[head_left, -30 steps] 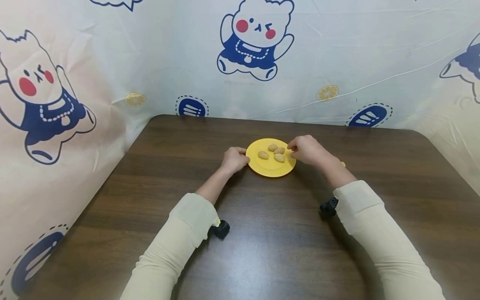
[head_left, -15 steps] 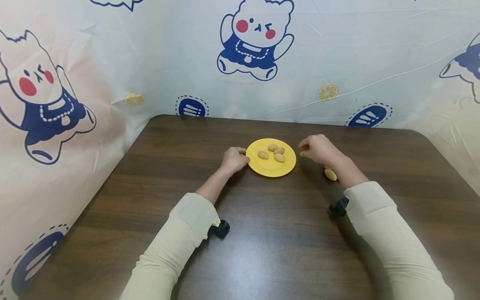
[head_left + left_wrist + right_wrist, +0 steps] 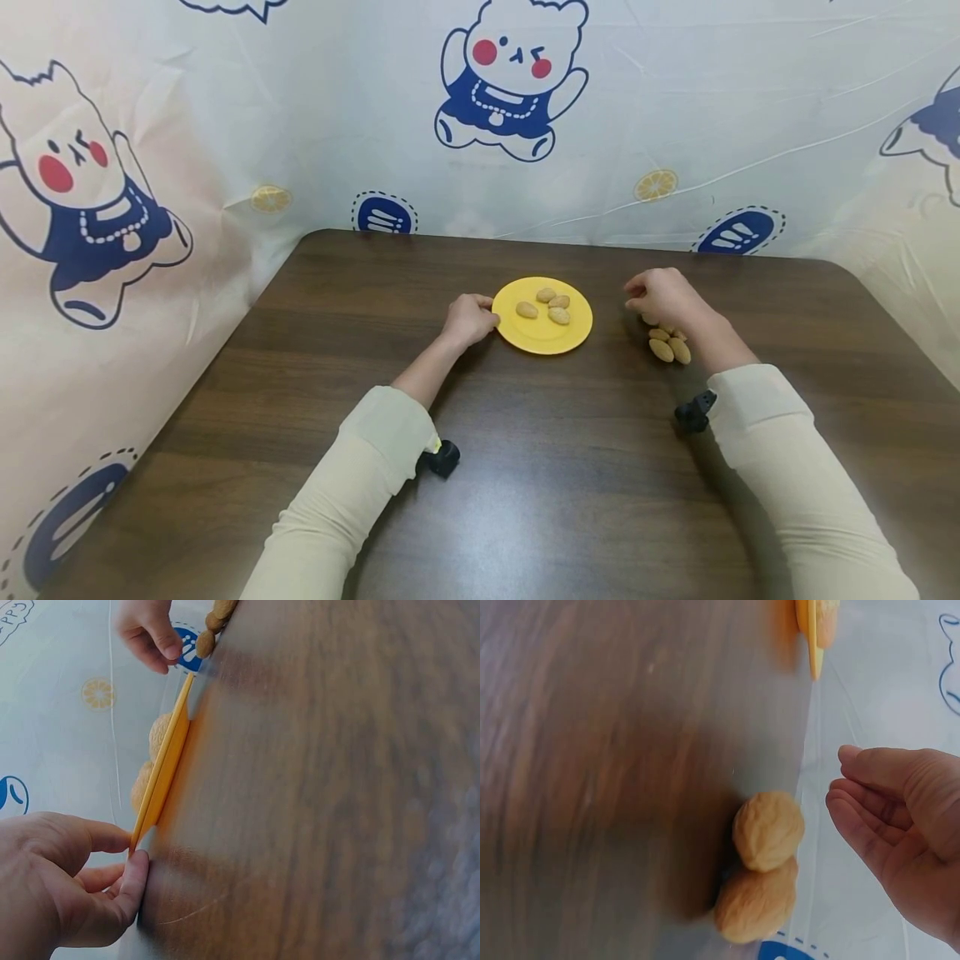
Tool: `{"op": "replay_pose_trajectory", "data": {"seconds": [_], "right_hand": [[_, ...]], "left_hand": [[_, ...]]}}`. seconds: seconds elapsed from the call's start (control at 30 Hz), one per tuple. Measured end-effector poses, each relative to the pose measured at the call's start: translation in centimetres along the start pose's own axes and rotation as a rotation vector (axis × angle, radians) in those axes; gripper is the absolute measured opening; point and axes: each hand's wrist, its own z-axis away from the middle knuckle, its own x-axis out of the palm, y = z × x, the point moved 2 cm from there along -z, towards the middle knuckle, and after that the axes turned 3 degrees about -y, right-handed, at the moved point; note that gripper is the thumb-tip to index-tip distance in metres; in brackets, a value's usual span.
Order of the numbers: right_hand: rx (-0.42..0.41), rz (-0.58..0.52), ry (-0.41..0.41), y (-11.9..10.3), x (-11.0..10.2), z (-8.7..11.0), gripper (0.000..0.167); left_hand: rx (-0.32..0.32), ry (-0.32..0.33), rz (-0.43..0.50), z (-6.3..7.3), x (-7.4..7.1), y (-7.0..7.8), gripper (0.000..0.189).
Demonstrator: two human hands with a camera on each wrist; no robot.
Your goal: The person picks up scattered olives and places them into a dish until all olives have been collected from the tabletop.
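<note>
A round yellow plate lies on the table with several tan, oval nuts in their shells on it. My left hand pinches the plate's left rim between thumb and fingers, which the left wrist view shows edge-on. To the right of the plate, a small pile of similar nuts rests on the table, partly hidden by my right hand. That hand hovers over the back of the pile, its fingers loosely bent and holding nothing. In the right wrist view two wrinkled nuts stand near its fingertips, apart from them.
The dark wooden table reaches back to a pale printed cloth with cartoon bears, which hangs behind and at the sides. Small black cameras are strapped at both wrists.
My right hand has moved right, from the plate's right rim to above the pile, uncovering more of the nuts there. The left hand and the plate have stayed in place.
</note>
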Motion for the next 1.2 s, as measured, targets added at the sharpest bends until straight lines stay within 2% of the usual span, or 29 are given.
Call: {"op": "replay_pose_trajectory", "data": {"seconds": [0.17, 0.4, 0.77, 1.2], "right_hand": [[0.005, 0.018, 0.01, 0.8, -0.1, 0.2, 0.03], [0.02, 0.017, -0.015, 1.8, 0.1, 0.4, 0.029], [0.093, 0.03, -0.05, 2.4, 0.2, 0.6, 0.03], [0.093, 0.004, -0.07, 2.7, 0.7, 0.7, 0.027]], "left_hand": [[-0.002, 0.0, -0.003, 0.0, 0.0, 0.0, 0.037], [-0.002, 0.003, 0.0, -0.1, 0.1, -0.1, 0.036], [0.001, -0.003, 0.01, -0.1, 0.0, -0.1, 0.037], [0.038, -0.001, 0.007, 0.1, 0.0, 0.0, 0.037]]}}
